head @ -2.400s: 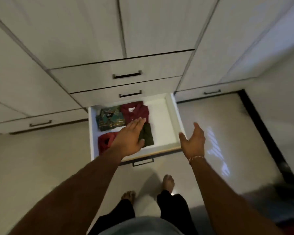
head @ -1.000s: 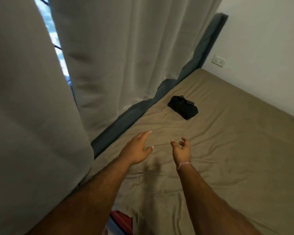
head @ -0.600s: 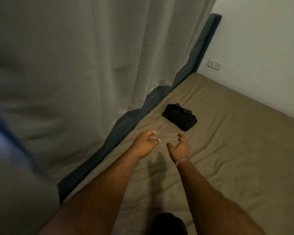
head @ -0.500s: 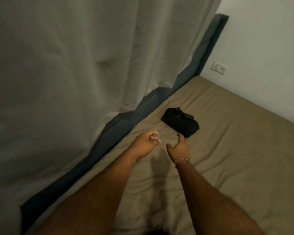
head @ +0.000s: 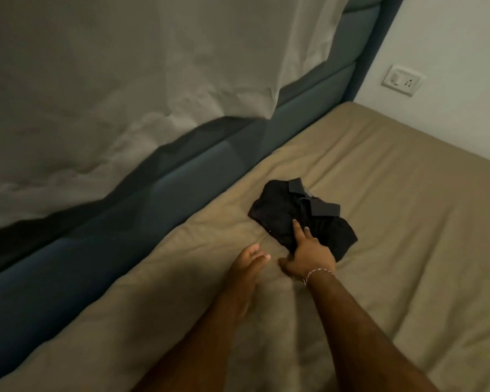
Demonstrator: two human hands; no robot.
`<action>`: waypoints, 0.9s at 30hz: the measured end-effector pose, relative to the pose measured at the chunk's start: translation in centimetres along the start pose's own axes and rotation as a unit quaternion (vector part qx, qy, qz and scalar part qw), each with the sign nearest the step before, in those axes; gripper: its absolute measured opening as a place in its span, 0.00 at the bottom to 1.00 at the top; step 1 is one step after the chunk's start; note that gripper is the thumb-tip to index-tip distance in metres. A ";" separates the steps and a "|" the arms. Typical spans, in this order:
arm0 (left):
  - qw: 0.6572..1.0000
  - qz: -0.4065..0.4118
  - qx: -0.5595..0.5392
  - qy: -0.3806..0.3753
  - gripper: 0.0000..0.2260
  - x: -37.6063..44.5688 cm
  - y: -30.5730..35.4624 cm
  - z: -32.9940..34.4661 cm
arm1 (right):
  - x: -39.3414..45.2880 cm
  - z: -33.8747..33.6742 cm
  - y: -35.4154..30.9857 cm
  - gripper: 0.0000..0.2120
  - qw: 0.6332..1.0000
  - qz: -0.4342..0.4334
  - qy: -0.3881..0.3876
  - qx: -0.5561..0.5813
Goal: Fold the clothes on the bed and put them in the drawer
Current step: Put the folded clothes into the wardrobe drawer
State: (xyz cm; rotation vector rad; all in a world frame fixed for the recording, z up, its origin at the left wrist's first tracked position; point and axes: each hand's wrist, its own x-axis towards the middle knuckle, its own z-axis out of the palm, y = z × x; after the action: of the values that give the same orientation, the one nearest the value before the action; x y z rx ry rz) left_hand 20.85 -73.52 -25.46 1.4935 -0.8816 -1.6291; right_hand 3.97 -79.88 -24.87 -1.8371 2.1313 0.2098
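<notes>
A folded black shirt (head: 286,210) with its collar up lies on the tan bed sheet (head: 408,236) near the headboard side. My right hand (head: 309,254) rests on the shirt's near edge with fingers straight, the index finger stretched over the cloth. My left hand (head: 248,264) hovers just left of it above the sheet, fingers relaxed and holding nothing. The drawer is out of view.
A dark blue padded bed frame (head: 181,188) runs along the left of the mattress. A grey curtain (head: 125,80) hangs over it. A white wall with a socket plate (head: 403,80) bounds the far side.
I turned from the open drawer to the bed. Both hands moved forward toward the black shirt, and my right hand now touches it.
</notes>
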 end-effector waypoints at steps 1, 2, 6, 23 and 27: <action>1.000 0.003 0.002 0.009 0.23 0.2 -0.6 0.2 | 0.3 0.1 0.2 0.46 1.000 -0.001 0.026 -0.015; 1.000 0.008 0.003 0.012 0.23 0.8 -1.3 0.7 | 0.6 0.3 0.3 0.38 0.999 -0.002 0.050 -0.020; 1.000 0.004 -0.013 0.013 0.22 0.9 -1.6 1.3 | -0.3 -1.2 -0.8 0.29 0.994 -0.010 0.059 -0.087; 0.930 -0.056 -0.350 0.100 0.17 -21.6 -0.1 -15.1 | -35.6 7.1 -14.5 0.34 0.517 0.226 -0.020 0.825; 0.930 -0.032 -0.366 0.023 0.19 -29.9 1.7 -17.7 | -43.7 4.6 -17.1 0.34 0.334 0.144 -0.121 0.924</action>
State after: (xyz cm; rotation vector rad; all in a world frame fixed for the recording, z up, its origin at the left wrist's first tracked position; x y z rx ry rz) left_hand 39.90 -48.31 -11.02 1.0217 -0.1413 -1.6943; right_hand 26.77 -40.34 -13.00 0.1076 0.8602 -1.2424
